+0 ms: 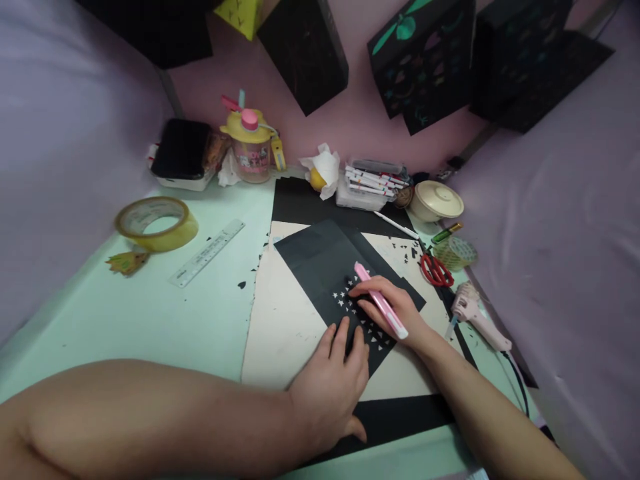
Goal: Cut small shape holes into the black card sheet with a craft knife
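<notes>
A black sheet of paper (313,257) lies at an angle over a cream board (280,333), with small star and triangle shapes showing pale across its lower right part. My left hand (335,380) rests on the lower edge of the sheet, its fingers spread and nothing in it. Above the cutouts, my right hand (393,303) holds a pink pen-like tool (383,308), slanted between thumb and fingers. Two fingertips of that hand are close to the sheet near the stars; whether they pinch a small piece cannot be made out.
A tape roll (187,230) and a clear ruler (207,253) lie at the left. Red-handled scissors (436,270) and a glue gun (480,317) are at the right. Behind stand a yellow-lidded cup (253,150), a pen box (365,193) and a cream bowl (437,201).
</notes>
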Demonstrator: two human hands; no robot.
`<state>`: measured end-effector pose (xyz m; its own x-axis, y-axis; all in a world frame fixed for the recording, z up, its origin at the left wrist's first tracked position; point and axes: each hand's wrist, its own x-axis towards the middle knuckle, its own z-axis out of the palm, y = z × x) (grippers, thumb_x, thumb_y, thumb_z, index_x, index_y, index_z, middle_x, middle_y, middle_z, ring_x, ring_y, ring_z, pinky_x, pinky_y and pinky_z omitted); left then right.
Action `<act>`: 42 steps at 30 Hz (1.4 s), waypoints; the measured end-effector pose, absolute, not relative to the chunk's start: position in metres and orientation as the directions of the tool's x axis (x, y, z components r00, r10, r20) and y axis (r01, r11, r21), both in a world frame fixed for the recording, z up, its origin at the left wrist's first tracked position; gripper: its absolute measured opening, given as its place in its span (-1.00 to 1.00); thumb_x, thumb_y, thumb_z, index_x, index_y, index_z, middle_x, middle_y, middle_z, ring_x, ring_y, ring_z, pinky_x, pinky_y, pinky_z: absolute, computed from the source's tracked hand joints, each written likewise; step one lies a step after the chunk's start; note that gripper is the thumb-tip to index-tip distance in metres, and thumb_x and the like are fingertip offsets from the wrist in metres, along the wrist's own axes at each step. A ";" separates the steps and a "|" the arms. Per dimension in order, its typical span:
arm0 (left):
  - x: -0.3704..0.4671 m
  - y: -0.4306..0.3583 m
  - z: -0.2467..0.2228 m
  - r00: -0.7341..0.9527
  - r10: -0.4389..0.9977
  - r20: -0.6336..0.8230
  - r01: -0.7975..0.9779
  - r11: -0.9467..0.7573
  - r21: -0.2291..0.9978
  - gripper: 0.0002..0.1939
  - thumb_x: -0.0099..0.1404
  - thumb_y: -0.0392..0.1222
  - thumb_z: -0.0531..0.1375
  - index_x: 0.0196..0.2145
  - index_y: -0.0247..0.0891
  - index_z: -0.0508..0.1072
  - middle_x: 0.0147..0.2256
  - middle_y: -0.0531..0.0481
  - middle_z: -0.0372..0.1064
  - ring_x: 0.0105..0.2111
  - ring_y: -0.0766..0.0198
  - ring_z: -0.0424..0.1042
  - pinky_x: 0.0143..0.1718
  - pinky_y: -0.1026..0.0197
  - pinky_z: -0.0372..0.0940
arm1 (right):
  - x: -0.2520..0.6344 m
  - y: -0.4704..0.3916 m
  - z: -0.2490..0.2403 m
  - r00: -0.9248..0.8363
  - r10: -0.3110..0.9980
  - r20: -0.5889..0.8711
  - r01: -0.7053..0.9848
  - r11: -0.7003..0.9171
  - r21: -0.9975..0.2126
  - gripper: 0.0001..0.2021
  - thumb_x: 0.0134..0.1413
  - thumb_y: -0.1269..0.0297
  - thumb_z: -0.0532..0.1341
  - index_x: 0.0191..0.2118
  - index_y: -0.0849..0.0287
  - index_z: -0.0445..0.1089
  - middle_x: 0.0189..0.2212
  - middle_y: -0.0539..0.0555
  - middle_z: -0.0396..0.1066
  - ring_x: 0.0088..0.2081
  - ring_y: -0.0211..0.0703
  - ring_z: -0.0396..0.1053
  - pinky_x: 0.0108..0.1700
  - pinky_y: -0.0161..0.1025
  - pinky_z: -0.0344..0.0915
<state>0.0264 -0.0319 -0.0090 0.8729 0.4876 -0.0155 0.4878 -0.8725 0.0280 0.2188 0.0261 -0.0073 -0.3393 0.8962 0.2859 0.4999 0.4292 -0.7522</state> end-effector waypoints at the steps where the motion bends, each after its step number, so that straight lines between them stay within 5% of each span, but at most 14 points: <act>1: 0.026 -0.032 -0.009 0.873 0.487 -0.019 0.488 -0.873 0.028 0.03 0.02 0.47 0.09 0.19 -0.45 0.22 0.20 -0.40 0.10 0.19 -0.36 0.04 0.15 -0.18 0.01 | 0.217 0.026 -0.007 -0.392 0.873 0.291 0.499 0.467 -0.730 -0.78 0.12 0.37 0.18 -0.09 0.08 0.39 -0.22 0.11 0.47 -0.15 -0.10 0.40 -0.04 -0.11 0.34; 8: 0.026 -0.031 -0.010 0.872 0.489 -0.011 0.489 -0.872 0.022 0.07 0.01 0.49 0.06 0.20 -0.48 0.19 0.21 -0.44 0.06 0.20 -0.35 0.03 0.15 -0.17 0.00 | 0.218 0.027 -0.004 -0.480 0.808 0.341 0.433 0.557 -0.709 -0.83 0.08 0.41 0.15 -0.22 0.08 0.43 -0.39 0.07 0.51 -0.25 -0.09 0.40 -0.15 -0.12 0.38; 14: 0.027 -0.032 -0.011 0.869 0.494 -0.015 0.494 -0.869 0.016 0.07 0.00 0.49 0.07 0.20 -0.47 0.19 0.21 -0.43 0.07 0.20 -0.32 0.04 0.15 -0.16 -0.01 | 0.220 0.027 -0.006 -0.494 0.814 0.305 0.463 0.544 -0.700 -0.79 0.07 0.37 0.17 -0.16 0.07 0.44 -0.27 0.12 0.50 -0.20 -0.08 0.40 -0.12 -0.11 0.37; 19: 0.027 -0.031 -0.010 0.872 0.489 -0.017 0.489 -0.872 -0.001 0.06 0.00 0.50 0.06 0.20 -0.45 0.21 0.21 -0.41 0.07 0.20 -0.32 0.03 0.14 -0.15 0.00 | 0.221 0.026 -0.006 -0.414 0.836 0.360 0.434 0.529 -0.729 -0.87 0.09 0.36 0.16 -0.23 0.09 0.42 -0.48 0.06 0.51 -0.32 -0.08 0.41 -0.18 -0.09 0.37; 24: 0.027 -0.028 -0.009 0.865 0.501 -0.031 0.500 -0.866 -0.031 0.04 0.05 0.49 0.01 0.22 -0.44 0.17 0.21 -0.39 0.07 0.17 -0.27 0.08 0.09 -0.09 0.06 | 0.221 0.023 -0.002 -0.242 0.919 0.310 0.413 0.387 -0.824 -0.84 0.18 0.31 0.13 -0.13 0.12 0.37 -0.33 0.10 0.52 -0.24 -0.11 0.44 -0.11 -0.11 0.33; 29: 0.029 -0.023 -0.008 0.872 0.489 -0.016 0.487 -0.870 -0.080 0.05 0.07 0.50 -0.04 0.24 -0.45 0.12 0.21 -0.41 0.07 0.12 -0.13 0.12 0.02 0.00 0.09 | 0.221 0.019 0.005 -0.034 0.988 0.149 0.383 0.150 -0.912 -0.69 0.23 0.12 0.08 -0.02 0.12 0.39 -0.49 0.00 0.40 -0.47 -0.22 0.33 -0.41 -0.26 0.27; 33: 0.029 -0.018 -0.006 0.879 0.477 -0.001 0.477 -0.877 -0.056 0.09 0.06 0.52 -0.08 0.24 -0.47 0.09 0.21 -0.41 0.06 0.10 -0.05 0.12 0.00 0.04 0.08 | 0.214 0.014 0.006 0.016 0.998 0.057 0.260 0.051 -0.964 -0.59 0.24 0.01 0.00 -0.12 0.14 0.49 -0.58 -0.03 0.24 -0.56 -0.28 0.17 -0.56 -0.32 0.10; 39: 0.027 -0.020 -0.004 0.867 0.495 0.047 0.493 -0.868 0.060 0.09 0.06 0.50 -0.01 0.28 -0.42 0.00 0.25 -0.41 -0.03 0.18 -0.14 0.07 0.10 -0.01 0.02 | 0.202 0.008 -0.005 0.074 0.995 -0.063 0.255 -0.080 -0.964 -0.80 0.11 0.21 0.16 -0.26 0.15 0.50 -0.58 -0.04 0.30 -0.53 -0.27 0.22 -0.53 -0.34 0.13; 42: 0.028 -0.027 -0.006 0.840 0.540 0.051 0.538 -0.841 0.052 0.08 0.02 0.50 0.04 0.24 -0.45 0.12 0.25 -0.42 -0.02 0.22 -0.28 -0.01 0.16 -0.12 -0.07 | 0.205 0.006 -0.009 0.126 0.990 -0.060 0.274 -0.093 -0.957 -0.88 0.05 0.27 0.20 -0.30 0.15 0.45 -0.50 -0.02 0.39 -0.49 -0.26 0.27 -0.49 -0.34 0.17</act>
<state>0.0276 -0.0269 -0.0060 0.8398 0.5404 0.0514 0.5381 -0.8412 0.0525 0.2046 0.0062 -0.0088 0.1263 0.9902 -0.0598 0.2745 -0.0928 -0.9571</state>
